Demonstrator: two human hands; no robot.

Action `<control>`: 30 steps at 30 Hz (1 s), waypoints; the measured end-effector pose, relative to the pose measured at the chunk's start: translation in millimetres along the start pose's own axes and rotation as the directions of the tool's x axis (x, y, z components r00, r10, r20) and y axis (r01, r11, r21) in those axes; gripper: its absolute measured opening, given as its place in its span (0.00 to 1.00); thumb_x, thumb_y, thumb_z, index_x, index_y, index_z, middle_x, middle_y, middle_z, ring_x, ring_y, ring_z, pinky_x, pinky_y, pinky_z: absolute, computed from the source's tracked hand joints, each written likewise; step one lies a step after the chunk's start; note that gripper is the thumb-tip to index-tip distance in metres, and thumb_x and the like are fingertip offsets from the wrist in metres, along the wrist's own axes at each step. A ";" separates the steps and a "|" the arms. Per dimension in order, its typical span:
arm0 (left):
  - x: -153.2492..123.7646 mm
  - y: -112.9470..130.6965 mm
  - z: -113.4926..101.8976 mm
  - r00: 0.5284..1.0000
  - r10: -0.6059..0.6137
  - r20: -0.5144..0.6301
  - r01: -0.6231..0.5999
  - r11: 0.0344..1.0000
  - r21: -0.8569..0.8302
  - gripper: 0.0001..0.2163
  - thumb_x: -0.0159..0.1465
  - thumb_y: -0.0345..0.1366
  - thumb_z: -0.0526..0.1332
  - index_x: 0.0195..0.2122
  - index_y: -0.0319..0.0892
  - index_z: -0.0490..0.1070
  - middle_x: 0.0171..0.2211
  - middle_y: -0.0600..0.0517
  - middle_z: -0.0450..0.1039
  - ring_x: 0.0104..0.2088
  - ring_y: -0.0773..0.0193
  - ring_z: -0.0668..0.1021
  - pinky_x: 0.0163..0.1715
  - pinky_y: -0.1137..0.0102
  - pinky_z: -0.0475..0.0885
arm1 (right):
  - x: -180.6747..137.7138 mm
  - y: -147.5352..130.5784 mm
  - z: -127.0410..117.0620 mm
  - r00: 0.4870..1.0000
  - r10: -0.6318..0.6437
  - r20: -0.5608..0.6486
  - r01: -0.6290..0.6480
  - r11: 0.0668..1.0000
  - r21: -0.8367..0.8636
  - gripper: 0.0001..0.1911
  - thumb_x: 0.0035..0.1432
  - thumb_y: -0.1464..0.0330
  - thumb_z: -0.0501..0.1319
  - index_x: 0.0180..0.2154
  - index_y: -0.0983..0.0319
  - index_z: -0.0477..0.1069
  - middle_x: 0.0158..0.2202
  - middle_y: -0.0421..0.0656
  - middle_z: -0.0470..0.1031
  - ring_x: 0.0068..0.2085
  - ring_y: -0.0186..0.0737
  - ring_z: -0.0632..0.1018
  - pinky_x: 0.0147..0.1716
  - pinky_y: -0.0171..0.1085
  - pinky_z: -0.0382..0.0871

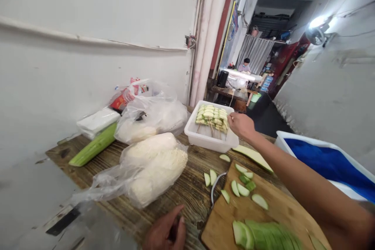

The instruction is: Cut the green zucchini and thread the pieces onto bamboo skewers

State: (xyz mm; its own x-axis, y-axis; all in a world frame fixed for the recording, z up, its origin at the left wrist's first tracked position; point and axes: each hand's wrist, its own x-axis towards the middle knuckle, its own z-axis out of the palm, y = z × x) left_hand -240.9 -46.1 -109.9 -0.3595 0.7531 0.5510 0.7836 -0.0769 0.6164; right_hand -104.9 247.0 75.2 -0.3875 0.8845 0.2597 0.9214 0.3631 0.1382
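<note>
My right hand (240, 124) reaches out over the right edge of a white plastic tub (202, 136). Its fingers are pinched on the end of a thin skewer stick. The tub holds several skewers of green squash slices (212, 116). My left hand (165, 232) rests at the near edge of the wooden table (187, 187) with fingers curled; what they hold, if anything, is hidden. A wooden cutting board (263, 211) lies between my arms, with loose squash slices (244, 187) on it and a row of cut slices (263, 234) at its near end.
Bags of enoki mushrooms (155, 164) lie left of the board. A long green squash piece (93, 146) and white packets (98, 121) sit by the wall. A blue and white box (328, 160) stands on the right. A person sits far down the corridor (244, 65).
</note>
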 end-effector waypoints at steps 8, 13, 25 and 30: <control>5.3 14.5 -7.1 0.960 -0.268 0.079 0.258 0.959 0.118 0.15 0.55 0.43 0.55 0.38 0.42 0.75 0.23 0.53 0.75 0.22 0.65 0.75 0.24 0.73 0.69 | -217.2 159.5 1.2 0.950 0.283 0.131 -0.283 0.959 -0.022 0.14 0.58 0.66 0.51 0.35 0.61 0.74 0.30 0.45 0.78 0.31 0.40 0.77 0.24 0.32 0.58; 11.3 29.4 -14.4 0.928 -0.353 0.122 0.352 0.936 0.026 0.17 0.54 0.45 0.55 0.38 0.41 0.74 0.24 0.53 0.75 0.23 0.65 0.75 0.24 0.73 0.70 | -319.7 179.4 19.0 0.939 0.287 0.187 -0.309 0.946 0.101 0.11 0.57 0.68 0.53 0.32 0.62 0.74 0.32 0.44 0.77 0.31 0.38 0.77 0.27 0.31 0.62; 13.1 180.9 55.2 0.734 0.513 0.445 -0.520 0.846 -0.119 0.23 0.58 0.43 0.58 0.53 0.42 0.61 0.49 0.45 0.68 0.50 0.55 0.69 0.52 0.59 0.61 | -414.8 214.3 30.2 0.886 0.454 -0.096 -0.462 0.882 -0.092 0.11 0.57 0.69 0.53 0.37 0.66 0.71 0.35 0.51 0.72 0.40 0.48 0.71 0.41 0.42 0.63; 10.9 220.3 99.6 0.656 0.465 0.595 -0.563 0.826 -0.024 0.25 0.55 0.46 0.60 0.52 0.40 0.62 0.49 0.42 0.68 0.52 0.49 0.67 0.56 0.50 0.46 | -427.6 222.5 31.6 0.874 0.486 0.003 -0.482 0.869 -0.112 0.09 0.57 0.70 0.54 0.27 0.64 0.69 0.31 0.50 0.72 0.38 0.47 0.71 0.38 0.40 0.63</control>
State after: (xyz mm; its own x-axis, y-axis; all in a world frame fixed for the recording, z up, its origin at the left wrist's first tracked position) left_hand -21.7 10.2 -24.1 0.4296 0.8469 0.3133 0.8374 -0.5034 0.2127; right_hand 266.6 -41.2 -35.3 0.1089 0.9505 0.2909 0.9844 -0.1438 0.1015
